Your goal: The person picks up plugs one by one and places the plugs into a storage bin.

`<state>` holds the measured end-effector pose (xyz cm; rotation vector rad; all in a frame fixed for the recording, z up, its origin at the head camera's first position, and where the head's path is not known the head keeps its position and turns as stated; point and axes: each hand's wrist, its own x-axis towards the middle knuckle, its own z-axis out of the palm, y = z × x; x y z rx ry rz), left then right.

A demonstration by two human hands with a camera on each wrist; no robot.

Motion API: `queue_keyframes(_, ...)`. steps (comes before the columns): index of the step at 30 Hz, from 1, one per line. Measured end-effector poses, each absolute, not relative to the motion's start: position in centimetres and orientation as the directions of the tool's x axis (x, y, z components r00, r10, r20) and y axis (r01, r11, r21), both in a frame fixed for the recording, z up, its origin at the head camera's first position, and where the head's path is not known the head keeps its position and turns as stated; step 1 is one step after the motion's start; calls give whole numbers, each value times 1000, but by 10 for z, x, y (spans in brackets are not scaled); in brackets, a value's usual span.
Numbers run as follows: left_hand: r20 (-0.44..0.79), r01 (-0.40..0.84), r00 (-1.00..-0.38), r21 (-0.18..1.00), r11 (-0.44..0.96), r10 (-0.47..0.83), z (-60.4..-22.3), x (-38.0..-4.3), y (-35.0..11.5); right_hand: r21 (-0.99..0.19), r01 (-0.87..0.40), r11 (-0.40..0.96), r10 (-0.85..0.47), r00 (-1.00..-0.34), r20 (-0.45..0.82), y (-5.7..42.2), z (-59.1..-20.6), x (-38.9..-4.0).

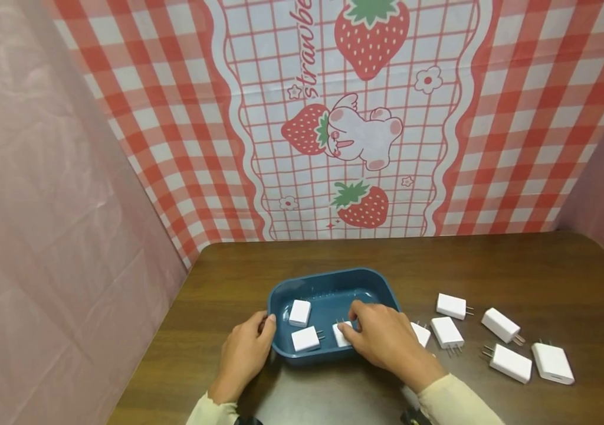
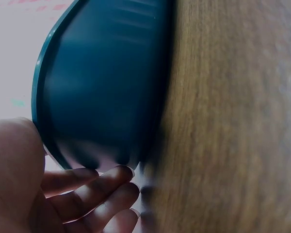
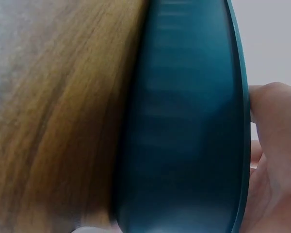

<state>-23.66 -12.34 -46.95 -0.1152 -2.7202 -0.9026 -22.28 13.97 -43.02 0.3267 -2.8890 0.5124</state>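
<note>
A dark blue plastic tray (image 1: pixel 328 353) sits on the table, with white charger plugs lying in it. My left hand (image 1: pixel 246 348) holds the tray's left end, thumb at the rim; the left wrist view shows its fingertips (image 2: pixel 121 174) against the outer wall. My right hand (image 1: pixel 384 336) reaches over the tray's right front rim. Its thumb lies over one charger plug (image 1: pixel 340 337), and the index fingertip is apart from that plug. Left of it are a second plug (image 1: pixel 305 339) and a third (image 1: pixel 299 313). In the right wrist view, the tray wall (image 3: pixel 184 116) hides the right fingertips.
Right of the tray, several more white charger plugs (image 1: pixel 447 333) lie scattered on the brown wooden table (image 1: pixel 227 265). One (image 1: pixel 420 334) is partly hidden behind my right hand. A checked strawberry cloth (image 1: pixel 302 195) hangs behind the table, and a pink cloth (image 1: pixel 68 236) hangs at the left.
</note>
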Motion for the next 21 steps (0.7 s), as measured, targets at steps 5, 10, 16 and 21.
queue_keyframes(5,283,160,-959,575,802,-12,-469,-236,-123,-314,-274,909,-199,-947,250,142,-432,-221)
queue_keyframes(10,273,156,-962,573,804,-8,-469,-237,-122,-311,-282,907,-197,-940,279,150,-428,-220)
queue_keyframes(16,283,155,-959,571,806,-16,-470,-236,-123,-340,-276,899,-160,-930,332,159,-417,-215)
queue_keyframes(21,287,163,-958,572,804,-10,-470,-237,-123,-346,-267,900,-107,-902,419,172,-410,-207)
